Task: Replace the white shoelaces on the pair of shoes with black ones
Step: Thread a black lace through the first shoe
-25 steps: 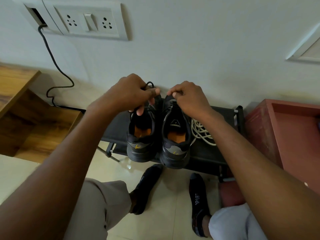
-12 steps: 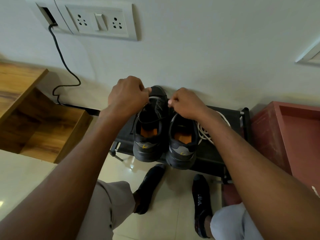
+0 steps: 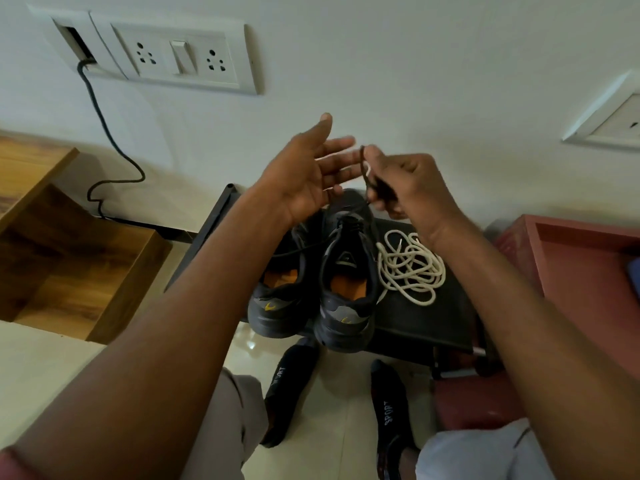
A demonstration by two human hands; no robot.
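Head view. Right hand (image 3: 408, 183) raised above the shoes (image 3: 313, 271), fingers pinching the black lace (image 3: 363, 168). The lace's long axis runs near vertical, dropping to the right shoe's eyelets directly below. Left hand (image 3: 308, 174) just left of the lace, palm up, fingers spread wide, holding nothing; it is the nearer free hand. White laces (image 3: 410, 268) lie heaped right of the shoes. Half a second ago both hands were down on the shoe tongues; now both are lifted.

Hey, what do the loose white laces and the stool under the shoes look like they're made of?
White laces: probably woven cotton or polyester cord, matte, round and limp in a loose tangle. Stool: top looks like black padded vinyl or leather, faintly shiny; the material is uncertain.
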